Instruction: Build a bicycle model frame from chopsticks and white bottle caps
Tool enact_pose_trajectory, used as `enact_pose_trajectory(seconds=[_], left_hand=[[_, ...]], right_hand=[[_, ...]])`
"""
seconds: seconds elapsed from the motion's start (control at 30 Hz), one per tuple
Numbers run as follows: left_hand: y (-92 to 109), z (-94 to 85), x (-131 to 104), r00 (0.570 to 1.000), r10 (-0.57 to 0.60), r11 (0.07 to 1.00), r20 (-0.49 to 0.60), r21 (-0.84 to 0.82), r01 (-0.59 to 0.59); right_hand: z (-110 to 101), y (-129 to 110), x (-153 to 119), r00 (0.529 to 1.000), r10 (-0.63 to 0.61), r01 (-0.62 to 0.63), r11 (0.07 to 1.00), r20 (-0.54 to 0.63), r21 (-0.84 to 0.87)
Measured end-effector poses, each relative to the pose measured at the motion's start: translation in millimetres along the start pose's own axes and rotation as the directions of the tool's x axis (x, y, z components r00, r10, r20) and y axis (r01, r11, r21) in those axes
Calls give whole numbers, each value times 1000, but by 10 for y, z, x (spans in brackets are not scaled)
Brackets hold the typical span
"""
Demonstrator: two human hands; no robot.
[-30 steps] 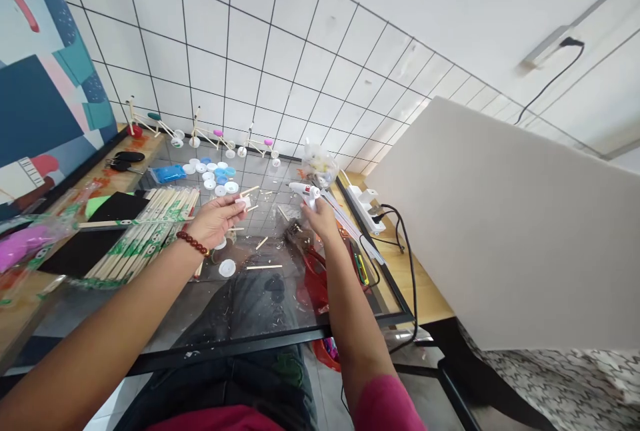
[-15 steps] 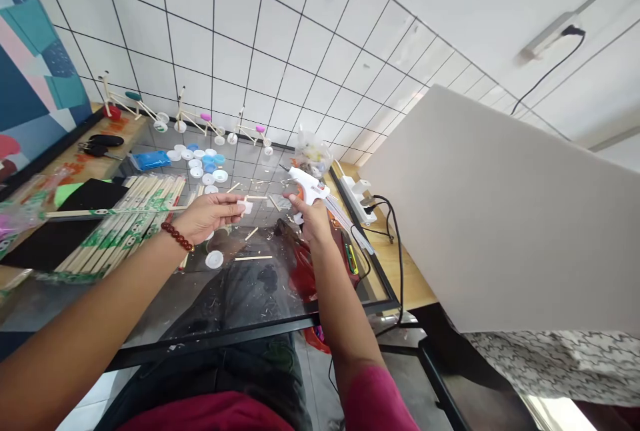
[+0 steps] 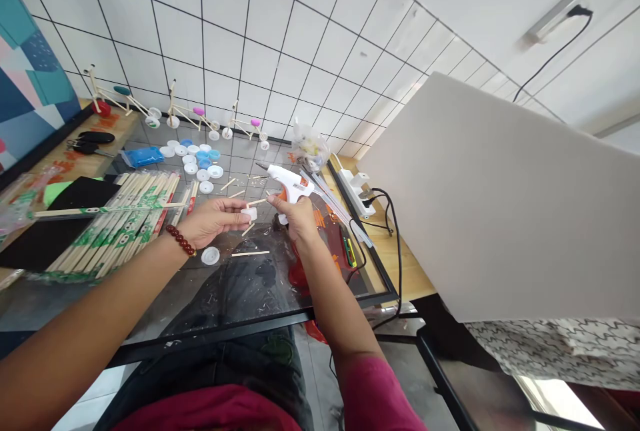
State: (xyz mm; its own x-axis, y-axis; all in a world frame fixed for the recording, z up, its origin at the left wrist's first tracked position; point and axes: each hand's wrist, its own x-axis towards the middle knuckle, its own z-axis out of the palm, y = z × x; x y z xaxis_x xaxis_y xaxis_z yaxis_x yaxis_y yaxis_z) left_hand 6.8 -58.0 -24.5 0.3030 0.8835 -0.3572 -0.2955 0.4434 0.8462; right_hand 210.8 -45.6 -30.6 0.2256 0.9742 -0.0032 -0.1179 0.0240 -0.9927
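Glass tabletop (image 3: 220, 298): left hand (image 3: 213, 221) pinches a small white piece (image 3: 249, 214); at its three o'clock, right hand (image 3: 295, 214) grips a white glue gun (image 3: 290, 180).

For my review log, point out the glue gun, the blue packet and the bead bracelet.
Glue gun (image 3: 289, 180): head view, its white body.
Blue packet (image 3: 143, 156): head view, its middle.
Bead bracelet (image 3: 181, 240): head view, its beads.

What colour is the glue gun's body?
The glue gun is mostly white, with an orange trigger; the head view shows it best.
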Motion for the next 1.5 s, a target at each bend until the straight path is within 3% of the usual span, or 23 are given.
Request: enact_pose_trajectory(seconds=[0.87, 0.97, 1.03, 1.1, 1.13, 1.2, 1.27, 1.4, 1.43, 1.5], left_hand=[[39, 61, -31, 998, -43, 999, -44, -17, 42], [22, 56, -20, 998, 12, 1000, -63, 18, -11], [9, 42, -9, 983, 143, 986, -118, 108, -130], [10, 15, -4, 914, 367, 908, -173, 279, -312], [16, -5, -5, 850, 497, 828, -175, 390, -403], [36, -62, -4, 685, 720, 602, -114, 594, -534], [52, -135, 13, 513, 858, 355, 0, 721, -595], [36, -284, 114, 193, 959, -49, 207, 795, -605], [25, -310, 141, 127, 961, -127, 247, 797, -590], [6, -344, 184, 37, 954, -226, 297, 798, -559]], right_hand=[[-3, 27, -9, 999, 8, -6, 999, 36, -54], [-18, -13, -23, 999, -5, 6, 1000, 47, -26], [-35, -59, -36, 998, -45, 45, 999, 51, 12], [-57, -113, -55, 994, -98, 97, 995, 55, 16], [-70, -140, -66, 991, -124, 124, 992, 60, 3], [-97, -183, -93, 982, -172, 176, 983, 82, -42], [-119, -201, -122, 969, -223, 232, 969, 105, -82], [-139, -161, -182, 940, -308, 325, 939, 144, -115], [-140, -143, -197, 934, -319, 339, 933, 157, -122], [-141, -114, -225, 923, -336, 364, 920, 190, -142]])
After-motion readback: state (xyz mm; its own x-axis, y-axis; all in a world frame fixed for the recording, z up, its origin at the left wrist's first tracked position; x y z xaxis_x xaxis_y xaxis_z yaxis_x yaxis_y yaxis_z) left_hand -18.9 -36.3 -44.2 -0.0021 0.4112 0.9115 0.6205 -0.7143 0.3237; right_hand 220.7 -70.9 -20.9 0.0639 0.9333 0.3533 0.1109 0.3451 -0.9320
